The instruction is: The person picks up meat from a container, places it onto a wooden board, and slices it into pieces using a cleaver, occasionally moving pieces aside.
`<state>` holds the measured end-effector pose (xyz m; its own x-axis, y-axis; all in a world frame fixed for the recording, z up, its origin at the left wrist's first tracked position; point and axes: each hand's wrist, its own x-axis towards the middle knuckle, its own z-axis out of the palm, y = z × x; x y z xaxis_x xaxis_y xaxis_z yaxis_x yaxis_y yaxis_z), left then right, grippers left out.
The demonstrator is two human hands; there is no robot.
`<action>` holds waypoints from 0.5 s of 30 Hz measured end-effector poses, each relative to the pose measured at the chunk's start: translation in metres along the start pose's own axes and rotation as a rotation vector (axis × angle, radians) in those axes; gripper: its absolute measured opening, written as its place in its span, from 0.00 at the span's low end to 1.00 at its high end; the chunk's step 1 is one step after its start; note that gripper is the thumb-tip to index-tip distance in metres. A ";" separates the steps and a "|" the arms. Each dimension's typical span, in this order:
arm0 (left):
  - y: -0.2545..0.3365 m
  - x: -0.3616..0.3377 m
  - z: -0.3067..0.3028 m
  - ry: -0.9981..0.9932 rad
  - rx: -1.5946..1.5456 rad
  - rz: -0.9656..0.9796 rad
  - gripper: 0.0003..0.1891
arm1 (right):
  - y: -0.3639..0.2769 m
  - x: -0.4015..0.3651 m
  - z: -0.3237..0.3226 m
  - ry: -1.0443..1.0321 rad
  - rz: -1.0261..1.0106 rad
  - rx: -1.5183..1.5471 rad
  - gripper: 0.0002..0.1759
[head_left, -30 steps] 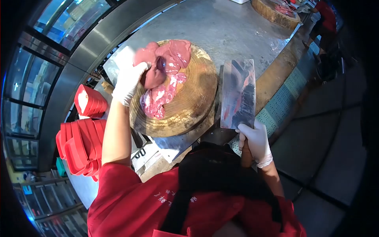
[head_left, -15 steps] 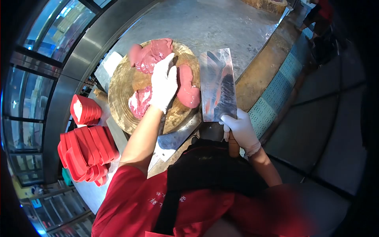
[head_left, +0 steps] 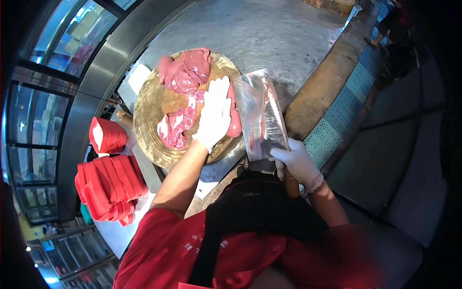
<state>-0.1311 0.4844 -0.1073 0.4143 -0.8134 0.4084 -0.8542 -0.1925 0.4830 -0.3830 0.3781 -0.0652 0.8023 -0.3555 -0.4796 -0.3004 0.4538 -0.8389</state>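
A round wooden chopping block (head_left: 151, 120) bears raw red meat. My left hand (head_left: 215, 113), in a white glove, lies flat with its fingers stretched out, against a smooth piece of meat (head_left: 235, 115) on the block's right side and partly covering it. A large dark red piece (head_left: 187, 72) sits at the top of the block, and a paler, marbled piece (head_left: 173, 127) lies left of my hand. My right hand (head_left: 298, 164), also gloved, is closed round the wooden handle of a broad cleaver (head_left: 262, 115), whose wide blade is beside the block's right edge.
Stacked red trays (head_left: 108, 188) stand left of the block, with more red trays (head_left: 107, 136) above them. The metal table (head_left: 250, 33) extends beyond the block. Another wooden block (head_left: 332, 5) is at the far edge. A person's legs (head_left: 382, 36) show at upper right.
My left hand has moved right, from between the meat pieces onto the smooth piece, uncovering more marbled meat. The cleaver has tilted and shifted slightly down in my right hand.
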 end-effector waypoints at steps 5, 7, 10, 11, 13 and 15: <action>-0.007 -0.004 0.002 -0.068 -0.042 -0.007 0.30 | -0.005 0.020 0.007 0.029 -0.006 0.005 0.11; -0.008 -0.004 0.003 -0.060 -0.019 0.037 0.31 | -0.011 0.042 0.007 0.063 -0.022 0.014 0.11; 0.000 -0.001 -0.001 -0.001 0.056 0.081 0.27 | -0.029 0.078 0.002 -0.001 0.017 0.064 0.12; 0.000 0.000 -0.002 -0.006 0.058 0.080 0.27 | -0.027 0.078 0.003 -0.002 0.019 0.069 0.12; -0.001 0.000 -0.003 0.001 0.015 0.049 0.27 | -0.021 0.076 0.005 -0.014 -0.024 -0.005 0.13; 0.002 -0.002 -0.004 -0.013 0.017 0.047 0.28 | -0.004 0.049 0.004 -0.036 -0.034 -0.043 0.11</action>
<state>-0.1327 0.4875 -0.1038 0.3693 -0.8287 0.4205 -0.8780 -0.1629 0.4500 -0.3399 0.3622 -0.0841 0.8300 -0.3404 -0.4419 -0.2940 0.4063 -0.8651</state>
